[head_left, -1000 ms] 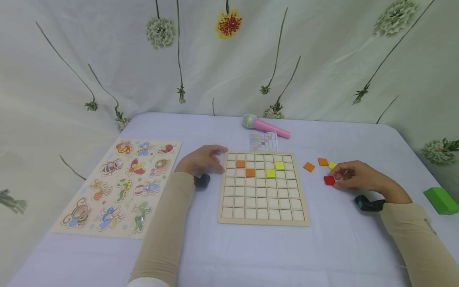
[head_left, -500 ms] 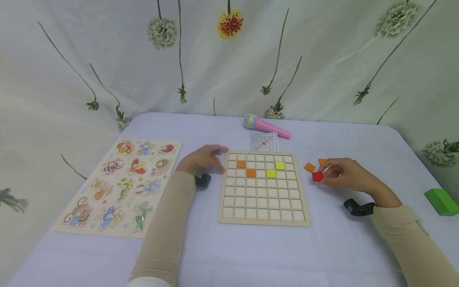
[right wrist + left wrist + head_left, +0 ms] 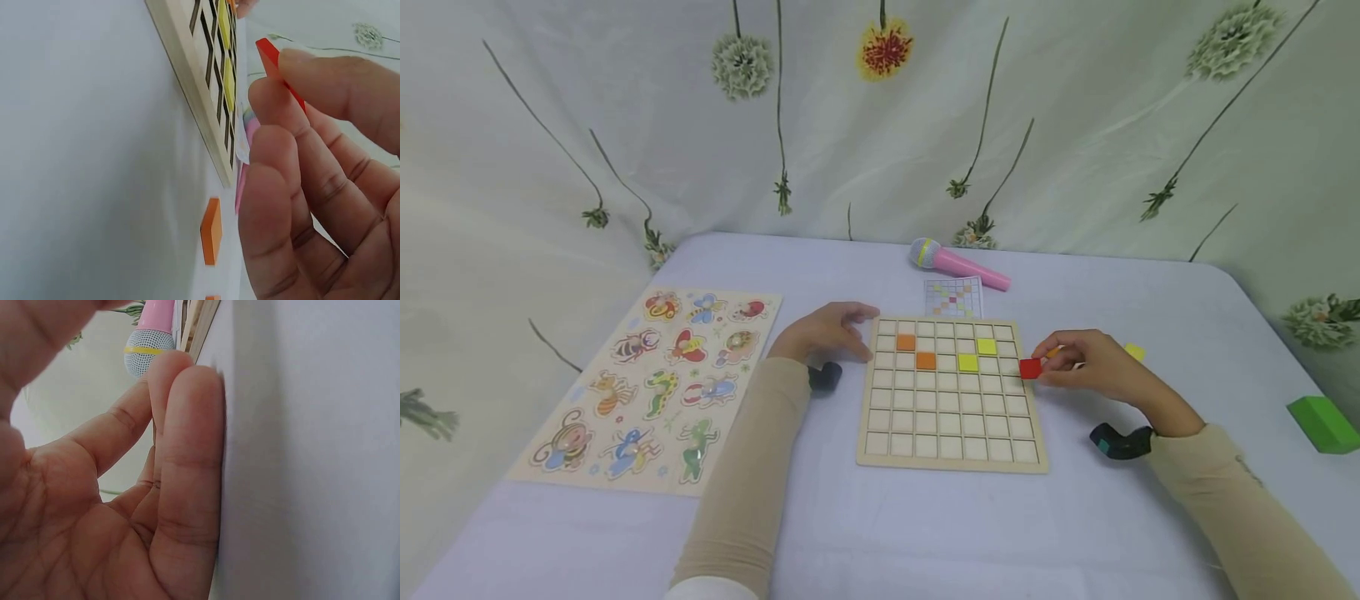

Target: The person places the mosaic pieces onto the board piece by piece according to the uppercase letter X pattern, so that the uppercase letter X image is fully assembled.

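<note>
A wooden grid board lies mid-table in the head view, with two orange tiles and two yellow tiles set in its upper cells. Between thumb and fingers, my right hand pinches a red square tile, which overlaps the board's right edge in the head view. In the right wrist view the red tile is raised and tilted. My left hand rests at the board's upper left edge, thumb and fingertips at its side, fingers extended.
Loose orange tile lies beside the board under the right hand; a yellow tile lies farther right. Behind the board are a printed pattern card and a pink toy microphone. An insect puzzle lies left, a green block right.
My right hand has lifted the red tile and carried it left to the board's right edge, uncovering the yellow tile and covering the loose orange ones. The left hand stays put.
</note>
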`<state>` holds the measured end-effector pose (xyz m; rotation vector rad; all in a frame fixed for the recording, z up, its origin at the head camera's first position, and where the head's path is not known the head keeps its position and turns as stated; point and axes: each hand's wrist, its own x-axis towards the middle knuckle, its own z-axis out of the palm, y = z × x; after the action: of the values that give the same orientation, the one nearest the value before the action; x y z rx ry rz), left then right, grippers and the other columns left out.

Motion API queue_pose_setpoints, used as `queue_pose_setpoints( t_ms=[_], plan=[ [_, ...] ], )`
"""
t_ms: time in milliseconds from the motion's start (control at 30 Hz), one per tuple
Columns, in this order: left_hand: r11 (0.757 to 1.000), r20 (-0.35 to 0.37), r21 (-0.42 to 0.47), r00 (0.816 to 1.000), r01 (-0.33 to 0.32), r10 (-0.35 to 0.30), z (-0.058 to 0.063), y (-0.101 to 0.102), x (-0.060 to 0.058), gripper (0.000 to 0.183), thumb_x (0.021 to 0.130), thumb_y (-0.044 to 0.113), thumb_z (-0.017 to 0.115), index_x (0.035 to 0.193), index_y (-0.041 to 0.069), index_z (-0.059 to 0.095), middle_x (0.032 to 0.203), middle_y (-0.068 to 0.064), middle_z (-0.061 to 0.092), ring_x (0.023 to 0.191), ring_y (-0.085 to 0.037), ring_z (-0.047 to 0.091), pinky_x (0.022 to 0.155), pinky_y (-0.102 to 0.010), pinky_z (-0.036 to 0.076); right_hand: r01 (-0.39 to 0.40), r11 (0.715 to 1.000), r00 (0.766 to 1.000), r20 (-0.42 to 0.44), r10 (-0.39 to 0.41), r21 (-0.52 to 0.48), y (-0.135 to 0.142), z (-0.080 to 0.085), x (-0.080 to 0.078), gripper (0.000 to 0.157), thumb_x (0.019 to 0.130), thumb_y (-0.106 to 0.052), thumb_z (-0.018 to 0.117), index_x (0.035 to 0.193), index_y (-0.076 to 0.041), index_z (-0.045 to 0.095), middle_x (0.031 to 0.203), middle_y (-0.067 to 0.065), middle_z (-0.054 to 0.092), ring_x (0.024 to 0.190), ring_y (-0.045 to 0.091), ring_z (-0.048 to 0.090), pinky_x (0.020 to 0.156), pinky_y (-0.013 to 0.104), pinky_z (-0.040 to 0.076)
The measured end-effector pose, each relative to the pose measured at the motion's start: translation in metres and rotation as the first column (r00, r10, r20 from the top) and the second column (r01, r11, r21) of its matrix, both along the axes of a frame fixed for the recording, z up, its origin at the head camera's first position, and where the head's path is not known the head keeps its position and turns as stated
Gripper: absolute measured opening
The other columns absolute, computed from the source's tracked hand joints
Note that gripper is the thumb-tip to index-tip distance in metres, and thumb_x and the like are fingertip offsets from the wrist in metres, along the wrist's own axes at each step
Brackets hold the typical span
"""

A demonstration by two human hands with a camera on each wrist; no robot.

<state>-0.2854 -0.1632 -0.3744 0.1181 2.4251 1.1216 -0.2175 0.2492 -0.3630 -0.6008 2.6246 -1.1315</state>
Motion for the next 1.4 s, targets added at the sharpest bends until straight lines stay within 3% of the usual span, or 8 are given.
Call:
queue_pose_setpoints(
  t_ms=[500,733,1033,1400],
  plan=[
    [1.0,0.004,0.004,1.0,-0.001,0.001,0.0,0.0,0.0,0.084,0.085,0.008,0.087,0.161,0.018,0.052,0.162,-0.011,0.049,0.134,-0.031,0.053,0.121,-0.051,0.036,-0.06,0.998,0.998,0.018,0.059,0.032,-0.044,0.001,-0.006,0.026,0.092,-0.01,0.086,0.113,-0.001,0.074,0.092,0.003,0.081,0.092,0.017,0.071,0.084,0.038,0.052],
    [1.0,0.016,0.004,1.0,-0.025,0.025,0.002,0.002,0.002,0.084,0.085,0.007,0.087,0.16,0.019,0.053,0.161,-0.01,0.049,0.135,-0.031,0.052,0.122,-0.051,0.035,-0.082,0.994,0.997,0.018,0.081,0.07,-0.062,0.0,-0.01,0.022,0.093,-0.012,0.084,0.11,-0.002,0.075,0.09,0.001,0.081,0.087,0.016,0.075,0.088,0.042,0.057],
    [1.0,0.012,0.008,1.0,-0.011,0.011,0.002,0.001,0.002,0.083,0.085,0.008,0.087,0.16,0.017,0.053,0.162,-0.011,0.049,0.136,-0.032,0.053,0.122,-0.051,0.035,-0.13,0.988,0.991,0.014,0.13,0.084,-0.081,-0.001,-0.012,0.019,0.091,-0.012,0.085,0.106,-0.003,0.075,0.084,-0.003,0.077,0.078,0.012,0.068,0.078,0.033,0.053],
    [1.0,0.0,-0.006,1.0,0.002,-0.002,0.0,0.001,0.0,0.083,0.085,0.008,0.087,0.161,0.017,0.052,0.161,-0.011,0.05,0.134,-0.031,0.053,0.122,-0.051,0.036,-0.176,0.981,0.984,-0.017,0.178,0.084,-0.095,-0.002,-0.014,0.018,0.09,-0.011,0.084,0.104,-0.003,0.075,0.081,-0.002,0.074,0.073,0.012,0.064,0.072,0.032,0.053]
  ],
)
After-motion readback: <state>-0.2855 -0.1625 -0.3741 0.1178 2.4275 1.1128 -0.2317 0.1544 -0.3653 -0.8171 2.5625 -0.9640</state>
